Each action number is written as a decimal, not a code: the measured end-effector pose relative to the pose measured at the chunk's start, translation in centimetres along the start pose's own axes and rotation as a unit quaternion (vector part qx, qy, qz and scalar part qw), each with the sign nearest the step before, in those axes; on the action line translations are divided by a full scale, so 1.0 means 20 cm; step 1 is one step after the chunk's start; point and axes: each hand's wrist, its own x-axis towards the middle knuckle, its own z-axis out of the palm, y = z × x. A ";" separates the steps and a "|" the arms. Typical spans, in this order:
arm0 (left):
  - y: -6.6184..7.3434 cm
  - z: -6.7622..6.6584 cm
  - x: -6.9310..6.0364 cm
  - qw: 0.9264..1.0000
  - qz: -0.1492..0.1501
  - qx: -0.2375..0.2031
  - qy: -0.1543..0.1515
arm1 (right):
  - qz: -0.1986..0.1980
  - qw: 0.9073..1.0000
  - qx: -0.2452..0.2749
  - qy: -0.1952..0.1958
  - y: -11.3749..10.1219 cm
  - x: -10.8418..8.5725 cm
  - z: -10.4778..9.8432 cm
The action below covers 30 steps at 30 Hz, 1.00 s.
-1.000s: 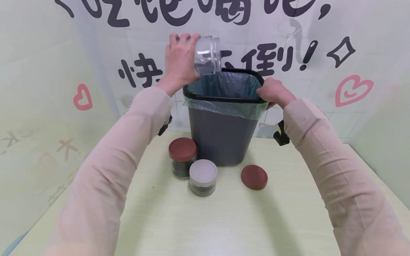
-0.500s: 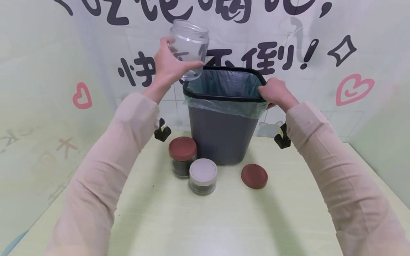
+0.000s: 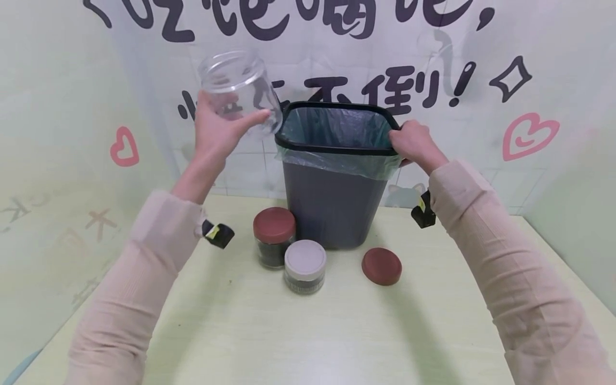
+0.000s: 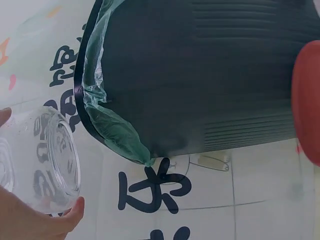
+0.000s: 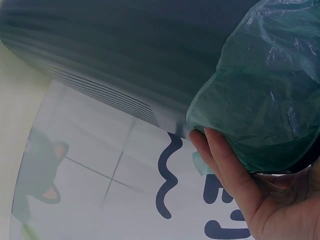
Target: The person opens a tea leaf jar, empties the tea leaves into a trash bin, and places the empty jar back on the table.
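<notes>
Both hands are occupied; the left hand (image 3: 215, 131) grips the clear jar (image 3: 247, 92), tilted, at ten o'clock of the bin (image 3: 335, 206); the right hand (image 3: 415, 144) grips the bin's rim at three o'clock; the jar looks light, stiff, slick, perhaps breakable; best held round its body, fingers spread wide

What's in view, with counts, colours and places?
table: one, pale, below
bin: one, grey, on table
liner: one, green, in bin
open jar: one, clear, left of bin
red-lidded jar: one, dark, beside bin
white-lidded jar: one, greyish, before bin
loose lid: one, red, on table
backdrop: one, white, behind
sleeves: two, beige, both arms
wrist devices: two, black, by sleeves
left hand: one, round open jar
right hand: one, gripping bin
</notes>
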 end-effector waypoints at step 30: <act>-0.48 0.12 -0.60 0.969 -0.026 -0.039 -0.241 | 0.005 0.999 0.052 -0.006 0.02 -0.01 0.02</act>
